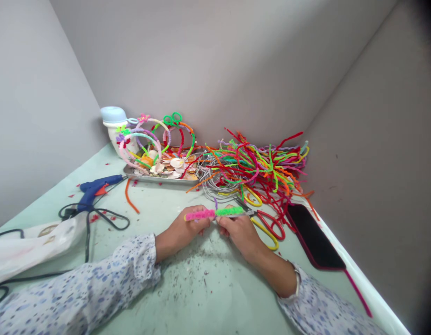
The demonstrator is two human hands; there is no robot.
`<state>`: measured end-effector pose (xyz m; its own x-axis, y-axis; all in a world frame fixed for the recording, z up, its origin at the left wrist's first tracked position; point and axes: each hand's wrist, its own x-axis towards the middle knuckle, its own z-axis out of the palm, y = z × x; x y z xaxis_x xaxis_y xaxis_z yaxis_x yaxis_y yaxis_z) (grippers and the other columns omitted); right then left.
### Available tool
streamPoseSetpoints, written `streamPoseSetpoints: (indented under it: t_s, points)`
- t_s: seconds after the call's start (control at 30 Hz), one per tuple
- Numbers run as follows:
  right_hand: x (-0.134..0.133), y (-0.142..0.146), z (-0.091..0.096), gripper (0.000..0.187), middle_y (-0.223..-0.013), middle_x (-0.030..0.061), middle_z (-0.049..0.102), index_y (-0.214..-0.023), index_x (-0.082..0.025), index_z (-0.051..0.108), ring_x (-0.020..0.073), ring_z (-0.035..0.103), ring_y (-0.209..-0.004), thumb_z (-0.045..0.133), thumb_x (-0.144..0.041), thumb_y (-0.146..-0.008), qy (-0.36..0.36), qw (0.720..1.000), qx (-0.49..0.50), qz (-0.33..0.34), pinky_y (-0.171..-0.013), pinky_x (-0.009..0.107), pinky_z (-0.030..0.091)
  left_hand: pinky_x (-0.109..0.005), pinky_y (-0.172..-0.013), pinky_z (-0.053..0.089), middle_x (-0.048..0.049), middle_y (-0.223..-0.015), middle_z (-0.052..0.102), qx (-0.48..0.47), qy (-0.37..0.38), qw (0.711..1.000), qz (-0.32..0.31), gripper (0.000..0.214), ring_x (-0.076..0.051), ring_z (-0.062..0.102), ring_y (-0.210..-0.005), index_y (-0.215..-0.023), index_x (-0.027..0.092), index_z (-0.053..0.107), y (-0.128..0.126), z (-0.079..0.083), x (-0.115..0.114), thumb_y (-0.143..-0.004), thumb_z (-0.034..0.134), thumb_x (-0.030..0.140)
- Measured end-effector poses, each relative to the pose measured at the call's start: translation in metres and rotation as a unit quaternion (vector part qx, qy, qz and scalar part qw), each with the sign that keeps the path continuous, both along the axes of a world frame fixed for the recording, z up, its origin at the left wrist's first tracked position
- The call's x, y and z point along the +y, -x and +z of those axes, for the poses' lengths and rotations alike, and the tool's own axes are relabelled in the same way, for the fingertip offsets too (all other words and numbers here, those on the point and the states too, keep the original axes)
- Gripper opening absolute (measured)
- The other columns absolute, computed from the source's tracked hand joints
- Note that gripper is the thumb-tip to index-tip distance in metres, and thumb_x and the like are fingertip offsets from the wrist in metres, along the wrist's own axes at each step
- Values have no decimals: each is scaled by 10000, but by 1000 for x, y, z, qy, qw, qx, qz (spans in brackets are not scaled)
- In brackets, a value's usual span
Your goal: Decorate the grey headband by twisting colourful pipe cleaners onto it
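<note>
Left hand [180, 232]: fingers curled and pinching the pink end of a pink-and-green pipe cleaner [215, 214].
Right hand [239, 230]: fingertips [229, 221] pinching the green part, beside the left hand.
Pipe cleaner position: held level between both hands, above the pale green table [215, 298].
Nearest tools: red-handled scissors [269, 224] just beyond the right hand.
Further back: a steel tray [159, 179] of seashells, a heap of colored pipe cleaners [260, 167], and a blue hot glue gun [93, 190].
</note>
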<state>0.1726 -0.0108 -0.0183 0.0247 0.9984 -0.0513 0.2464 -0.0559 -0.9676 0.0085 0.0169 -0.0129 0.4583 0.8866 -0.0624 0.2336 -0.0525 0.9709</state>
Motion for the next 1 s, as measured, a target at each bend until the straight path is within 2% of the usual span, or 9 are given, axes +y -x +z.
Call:
streamPoseSetpoints:
  t_s: [0.4, 0.83, 1.0]
  points:
    - [-3, 0, 3, 181, -497, -37, 533, -594, -187, 533, 117, 487, -498, 537, -272, -754, 5, 1000, 8, 5, -495, 223, 372, -222, -470, 280, 58, -511, 459, -31, 30, 999, 5, 99, -87, 385, -476, -663, 161, 528, 1, -1, 0, -756, 545, 190]
    - [-2, 1, 3, 192, -467, -35, 506, -542, -190, 514, 119, 472, -475, 529, -235, -728, 2, 1000, 10, 1, -483, 233, 365, -234, -510, 319, 47, -524, 471, -22, 5, 1000, -3, 208, -104, 417, -508, -624, 167, 509, 0, 1, -1, -793, 557, 279]
    - [-3, 2, 1, 156, -491, -40, 506, -625, -191, 526, 122, 471, -484, 533, -264, -762, -14, 1000, 5, 3, -481, 230, 367, -236, -498, 295, 41, -522, 460, -20, 14, 1000, 8, 219, -99, 395, -497, -619, 167, 517, 1, 3, -2, -810, 535, 273]
